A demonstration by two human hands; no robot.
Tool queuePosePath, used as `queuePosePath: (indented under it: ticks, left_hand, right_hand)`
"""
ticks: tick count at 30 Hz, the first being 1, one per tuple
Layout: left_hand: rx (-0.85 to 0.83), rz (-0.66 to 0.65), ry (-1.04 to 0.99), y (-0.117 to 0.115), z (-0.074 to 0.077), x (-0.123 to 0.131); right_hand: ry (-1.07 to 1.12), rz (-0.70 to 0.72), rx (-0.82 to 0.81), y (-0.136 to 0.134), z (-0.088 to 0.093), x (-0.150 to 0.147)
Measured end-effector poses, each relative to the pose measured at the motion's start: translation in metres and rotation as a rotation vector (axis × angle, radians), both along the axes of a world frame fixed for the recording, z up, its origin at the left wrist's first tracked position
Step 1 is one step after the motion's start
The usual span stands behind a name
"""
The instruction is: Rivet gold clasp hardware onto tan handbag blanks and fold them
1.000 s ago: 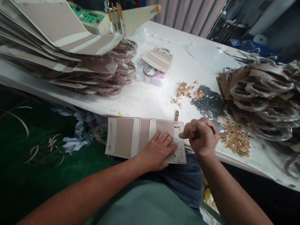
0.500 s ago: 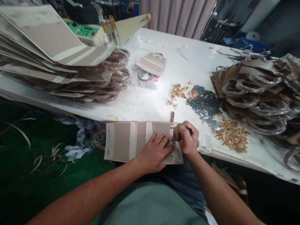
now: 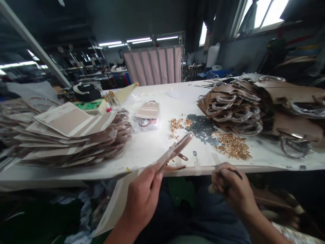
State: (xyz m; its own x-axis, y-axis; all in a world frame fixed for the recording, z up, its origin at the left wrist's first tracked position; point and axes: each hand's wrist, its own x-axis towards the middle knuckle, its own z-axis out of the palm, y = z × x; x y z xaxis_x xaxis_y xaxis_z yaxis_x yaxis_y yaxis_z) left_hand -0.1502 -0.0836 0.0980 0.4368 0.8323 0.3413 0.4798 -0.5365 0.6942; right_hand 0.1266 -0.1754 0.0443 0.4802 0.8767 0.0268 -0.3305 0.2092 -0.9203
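Observation:
My left hand [image 3: 143,191] grips the edge of a beige bag panel [image 3: 119,196], which is tilted up off the table; brown straps [image 3: 179,145] stick out beyond my fingers. My right hand [image 3: 230,186] is closed around a dark tool [image 3: 228,176] just off the table's front edge, apart from the panel. A small grey metal plate [image 3: 195,153] lies on the white table between the hands. Behind it are gold metal pieces [image 3: 176,125], a heap of dark grey plates [image 3: 201,127] and a larger gold pile [image 3: 235,145].
Stacked beige panels with brown handles [image 3: 68,135] fill the left of the white table [image 3: 149,145]. A green control box [image 3: 88,105] stands behind them. One panel on a wrapped bundle [image 3: 147,112] lies mid-table. Brown pieces with plastic-wrapped handles [image 3: 228,105] are heaped right.
The panel, flat under my left hand before, is now lifted and tilted in its grip. My right hand has moved away rightward with the tool. The view has tipped up.

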Motion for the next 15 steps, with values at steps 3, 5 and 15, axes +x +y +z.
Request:
queuePosePath:
  ticks: [3,5,15]
  left_hand:
    - [-0.259,0.221,-0.349,-0.006,0.042,-0.029]
    - [-0.436,0.310,-0.622,-0.015,0.059,-0.041]
    - [-0.565,0.346,-1.016,-0.035,0.080,-0.025]
  right_hand:
    - [-0.140,0.063,-0.163,0.018,0.004,-0.016]
    - [-0.273,0.081,-0.167,0.032,0.020,-0.027]
    - [-0.637,0.026,0.186,0.058,0.123,-0.060]
